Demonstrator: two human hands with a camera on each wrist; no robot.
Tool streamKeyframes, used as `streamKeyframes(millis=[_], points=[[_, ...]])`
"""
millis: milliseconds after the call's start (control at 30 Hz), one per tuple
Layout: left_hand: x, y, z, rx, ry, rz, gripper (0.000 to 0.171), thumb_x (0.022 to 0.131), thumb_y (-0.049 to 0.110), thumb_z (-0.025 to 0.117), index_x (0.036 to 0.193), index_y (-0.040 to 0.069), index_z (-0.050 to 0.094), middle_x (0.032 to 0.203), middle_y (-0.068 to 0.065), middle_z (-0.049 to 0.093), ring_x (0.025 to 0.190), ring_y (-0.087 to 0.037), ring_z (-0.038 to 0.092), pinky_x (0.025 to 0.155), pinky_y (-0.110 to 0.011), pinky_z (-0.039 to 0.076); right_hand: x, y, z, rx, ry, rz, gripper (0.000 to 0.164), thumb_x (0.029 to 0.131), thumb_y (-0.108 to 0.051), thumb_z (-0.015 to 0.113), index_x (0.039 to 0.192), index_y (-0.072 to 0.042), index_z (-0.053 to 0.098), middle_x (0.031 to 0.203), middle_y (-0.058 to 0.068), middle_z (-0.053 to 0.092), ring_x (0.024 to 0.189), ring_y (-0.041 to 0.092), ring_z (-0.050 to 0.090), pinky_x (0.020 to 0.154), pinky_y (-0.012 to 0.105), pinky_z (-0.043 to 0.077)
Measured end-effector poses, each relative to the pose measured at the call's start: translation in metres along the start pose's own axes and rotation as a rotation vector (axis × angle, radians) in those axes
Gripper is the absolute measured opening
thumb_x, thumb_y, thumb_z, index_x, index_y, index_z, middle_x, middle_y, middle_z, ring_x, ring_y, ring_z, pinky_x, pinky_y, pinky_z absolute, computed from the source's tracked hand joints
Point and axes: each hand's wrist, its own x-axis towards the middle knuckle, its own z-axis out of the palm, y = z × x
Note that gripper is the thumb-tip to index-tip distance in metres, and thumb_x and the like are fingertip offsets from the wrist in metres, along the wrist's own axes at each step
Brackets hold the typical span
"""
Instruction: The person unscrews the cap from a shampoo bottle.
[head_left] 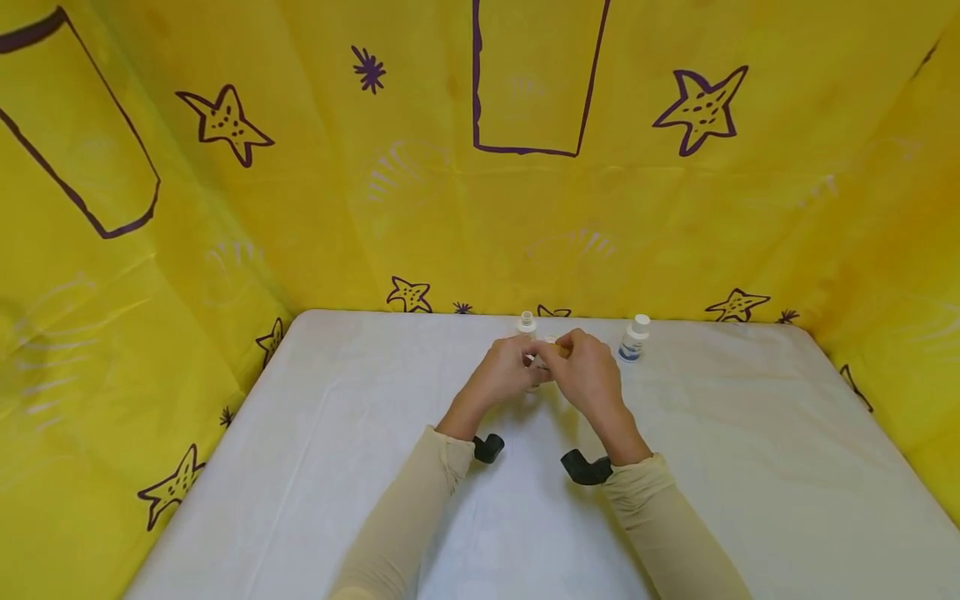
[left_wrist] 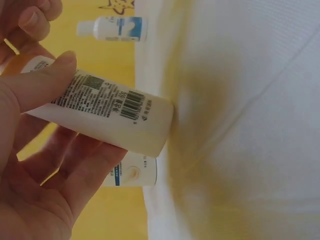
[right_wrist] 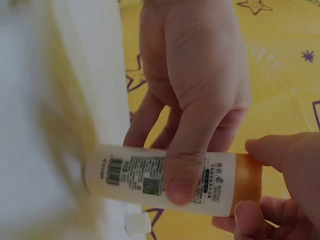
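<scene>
My left hand (head_left: pixel 502 371) grips the body of a white plastic bottle (left_wrist: pixel 115 110) with small print and a barcode on its back. The thumb lies along the label, and the fingers support the far side. On the bottle's orange cap (right_wrist: pixel 248 175), my right hand (right_wrist: pixel 290 170) has its thumb and fingers pinched. The bottle is tilted, its base close over the white tabletop. In the head view the two hands meet and hide most of it. Just behind them stands a second white bottle (head_left: pixel 527 322) with a narrow neck, its lower part hidden.
A third white bottle (head_left: pixel 633 338), with a white cap and blue label, stands upright right of the hands. White cloth covers the table (head_left: pixel 315 467). Yellow sheeting (head_left: pixel 450 217) with drawn starfish rises behind and at both sides. Black curved pieces (head_left: pixel 587 467) sit at both wrists.
</scene>
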Motion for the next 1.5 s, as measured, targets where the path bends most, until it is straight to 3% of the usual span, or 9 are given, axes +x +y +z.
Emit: streamKeyframes(millis=[133,233,400,567,800,1033,1233,1500], points=[[-0.002,0.002,0.003,0.07,-0.009,-0.033,0.023,0.09,0.043,0.077,0.095,0.021,0.073,0.071,0.004,0.062,0.065,-0.012,0.053,0.059,-0.022,0.041,0.0,0.001,0.0,-0.09,0.003,-0.016,0.053,0.095,-0.052,0.065,0.103,-0.001,0.074,0.094,0.019,0.074,0.078,0.032,0.067,0.061,0.039,0.051],[-0.003,0.003,0.005,0.065,0.007,-0.058,0.025,0.09,0.042,0.077,0.087,0.018,0.071,0.067,0.005,0.057,0.061,-0.011,0.051,0.057,-0.022,0.039,0.001,0.001,0.0,-0.156,-0.017,-0.037,0.05,0.097,-0.052,0.061,0.096,-0.004,0.075,0.089,0.017,0.071,0.073,0.03,0.064,0.054,0.034,0.044],[-0.001,0.005,0.008,0.075,0.023,-0.041,0.031,0.09,0.039,0.078,0.078,0.012,0.067,0.065,0.004,0.054,0.059,-0.01,0.05,0.055,-0.021,0.038,0.004,0.003,-0.002,-0.221,-0.041,-0.036,0.047,0.099,-0.049,0.056,0.088,-0.006,0.073,0.083,0.013,0.064,0.067,0.026,0.059,0.05,0.03,0.039],[0.001,0.003,0.008,0.108,0.053,-0.034,0.026,0.09,0.038,0.079,0.082,0.015,0.07,0.068,0.004,0.061,0.06,-0.01,0.052,0.055,-0.02,0.039,0.01,0.005,0.002,-0.162,-0.067,-0.061,0.049,0.101,-0.046,0.053,0.095,-0.002,0.072,0.089,0.016,0.067,0.076,0.029,0.061,0.06,0.035,0.046],[0.003,-0.003,0.005,0.106,0.04,-0.015,0.028,0.09,0.036,0.078,0.077,0.014,0.066,0.066,0.003,0.054,0.061,-0.011,0.05,0.054,-0.021,0.035,0.014,0.008,0.009,-0.049,-0.04,-0.131,0.047,0.101,-0.039,0.056,0.105,0.005,0.074,0.102,0.022,0.07,0.095,0.037,0.066,0.084,0.05,0.054],[0.004,-0.005,0.001,0.043,-0.001,-0.072,0.017,0.092,0.032,0.076,0.091,0.015,0.075,0.087,-0.001,0.07,0.077,-0.014,0.058,0.064,-0.022,0.046,0.017,0.006,0.012,-0.003,-0.052,-0.165,0.04,0.099,-0.034,0.058,0.103,0.003,0.074,0.093,0.017,0.064,0.087,0.03,0.059,0.078,0.043,0.05],[0.006,-0.005,-0.003,0.038,-0.035,-0.076,0.014,0.093,0.026,0.075,0.1,0.014,0.078,0.103,-0.004,0.076,0.089,-0.017,0.065,0.073,-0.026,0.053,0.018,0.005,0.01,0.004,-0.066,-0.204,0.037,0.098,-0.031,0.058,0.104,0.002,0.074,0.092,0.015,0.063,0.083,0.029,0.058,0.075,0.041,0.048],[0.004,-0.006,-0.002,0.007,-0.056,-0.095,0.014,0.091,0.03,0.077,0.093,0.016,0.076,0.089,-0.002,0.07,0.076,-0.016,0.056,0.061,-0.024,0.041,0.023,0.017,0.007,0.069,-0.175,-0.249,0.031,0.098,-0.026,0.06,0.113,-0.002,0.072,0.093,0.01,0.059,0.085,0.025,0.055,0.074,0.034,0.044]])
